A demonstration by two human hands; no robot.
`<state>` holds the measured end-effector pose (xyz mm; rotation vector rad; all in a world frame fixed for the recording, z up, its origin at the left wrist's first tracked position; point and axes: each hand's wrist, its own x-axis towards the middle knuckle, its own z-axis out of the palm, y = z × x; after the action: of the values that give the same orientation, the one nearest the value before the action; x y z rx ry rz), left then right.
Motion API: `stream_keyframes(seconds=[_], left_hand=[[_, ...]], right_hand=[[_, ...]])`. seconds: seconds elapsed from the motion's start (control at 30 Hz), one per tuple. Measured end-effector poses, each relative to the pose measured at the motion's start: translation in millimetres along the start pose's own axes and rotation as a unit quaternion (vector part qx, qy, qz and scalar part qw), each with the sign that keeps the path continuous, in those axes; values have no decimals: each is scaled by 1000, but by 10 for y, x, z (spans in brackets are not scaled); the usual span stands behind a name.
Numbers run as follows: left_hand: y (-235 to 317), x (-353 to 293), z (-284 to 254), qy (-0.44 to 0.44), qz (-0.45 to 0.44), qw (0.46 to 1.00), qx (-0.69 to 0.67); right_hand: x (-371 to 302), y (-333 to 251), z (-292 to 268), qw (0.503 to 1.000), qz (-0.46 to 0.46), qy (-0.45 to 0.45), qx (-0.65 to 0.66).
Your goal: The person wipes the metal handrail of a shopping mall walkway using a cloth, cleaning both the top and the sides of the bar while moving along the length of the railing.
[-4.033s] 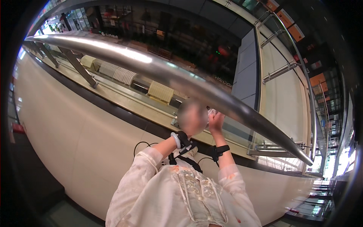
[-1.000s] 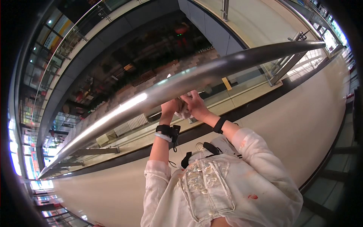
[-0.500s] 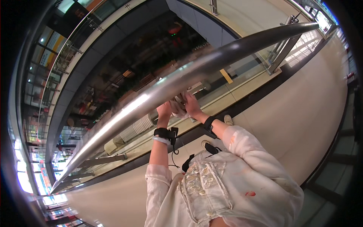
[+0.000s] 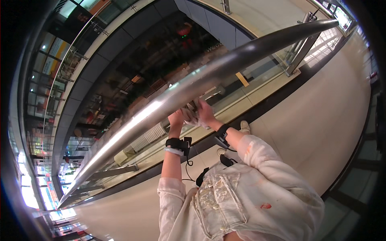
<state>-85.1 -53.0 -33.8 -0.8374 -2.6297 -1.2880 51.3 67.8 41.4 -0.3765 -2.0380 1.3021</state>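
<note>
A crumpled, pale greyish cloth point(image 4: 191, 116) is bunched between my two hands, just below the thick metal handrail point(image 4: 225, 66). My left hand point(image 4: 175, 118) is closed on the cloth's left side, its fingertips partly covered by the rail. On the other side my right hand point(image 4: 206, 113) grips the cloth, fingers bent toward the rail. A loose fold hangs beneath the right palm. Whether either hand touches the rail, I cannot tell.
Glass panels and metal posts point(image 4: 296, 60) support the handrail above a pale ledge with a dark edge. Beyond it lies a lower level with furniture. Glossy beige floor point(image 4: 305, 132) extends to the right. A black cable point(image 4: 189, 162) dangles from my left wristband.
The view has shifted slightly. Both hands keep hold of the cloth near the same stretch of rail, and its loose fold hangs a little further right.
</note>
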Motion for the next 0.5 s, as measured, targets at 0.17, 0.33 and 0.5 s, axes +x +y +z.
stream_keyframes(seconds=[0.17, 0.33, 0.5], left_hand=[[94, 64, 88, 11, -6, 998, 64], [78, 37, 139, 58, 62, 996, 8], [73, -28, 47, 77, 87, 989, 88]], right_hand=[[-310, 816, -51, 973, 198, -99, -72], [130, 305, 100, 995, 91, -4, 43], [156, 136, 127, 994, -90, -42, 37]])
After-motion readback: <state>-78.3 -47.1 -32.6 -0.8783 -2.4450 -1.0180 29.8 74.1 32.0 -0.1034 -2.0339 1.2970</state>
